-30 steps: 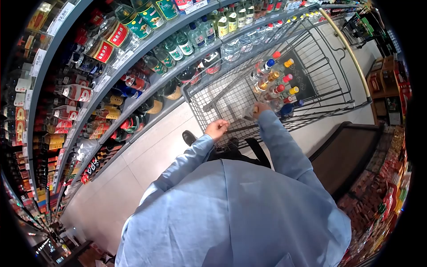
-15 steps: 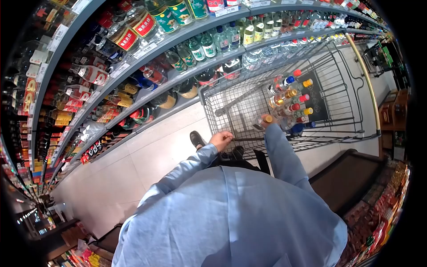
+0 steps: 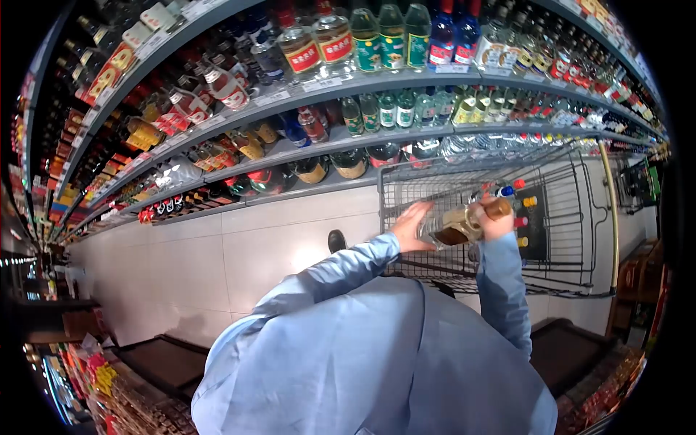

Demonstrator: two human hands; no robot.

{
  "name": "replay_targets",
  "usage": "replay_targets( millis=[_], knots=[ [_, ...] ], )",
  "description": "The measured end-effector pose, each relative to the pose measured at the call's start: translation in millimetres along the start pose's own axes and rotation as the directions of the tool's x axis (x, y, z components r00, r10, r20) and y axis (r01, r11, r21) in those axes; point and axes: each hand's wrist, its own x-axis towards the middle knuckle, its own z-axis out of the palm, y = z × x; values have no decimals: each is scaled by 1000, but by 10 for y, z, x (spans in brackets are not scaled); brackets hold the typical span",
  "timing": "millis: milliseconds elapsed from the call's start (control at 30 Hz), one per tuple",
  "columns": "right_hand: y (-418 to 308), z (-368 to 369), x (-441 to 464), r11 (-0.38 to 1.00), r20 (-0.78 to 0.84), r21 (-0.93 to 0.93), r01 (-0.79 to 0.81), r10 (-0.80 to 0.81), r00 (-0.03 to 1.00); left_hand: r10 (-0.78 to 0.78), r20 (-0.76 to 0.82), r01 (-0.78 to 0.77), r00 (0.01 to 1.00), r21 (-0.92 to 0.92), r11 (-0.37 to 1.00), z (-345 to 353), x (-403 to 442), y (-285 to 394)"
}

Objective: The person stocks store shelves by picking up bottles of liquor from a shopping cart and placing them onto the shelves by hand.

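My right hand grips a clear glass bottle near its neck, below a brown-gold cap. The bottle is tilted, its base to the left, with a pale label and a dark brown patch on it. At the base, my left hand spreads its fingers and thumb to either side of the glass. Both hands are over a wire shopping cart. Inside the cart, bottles with red, blue, yellow and pink caps stand partly hidden behind my right hand.
Shelves full of bottles curve along the far side, with the cart close against them. The cart's handle is on the right. Pale floor tiles lie to the left. Dark display stands and packaged goods are behind me on both sides.
The bottle has been lifted out of the group in the cart by my right hand. My left hand has come from the cart's edge to its base. The view has shifted left.
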Motion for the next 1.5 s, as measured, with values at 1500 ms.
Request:
replay_targets(
  millis=[1500],
  knots=[
    [-3234, 4692, 877, 854, 664, 474, -216, -186, 724, -265, -351, -198, 898, -860, 470, -4061, -1789, -278]
  ],
)
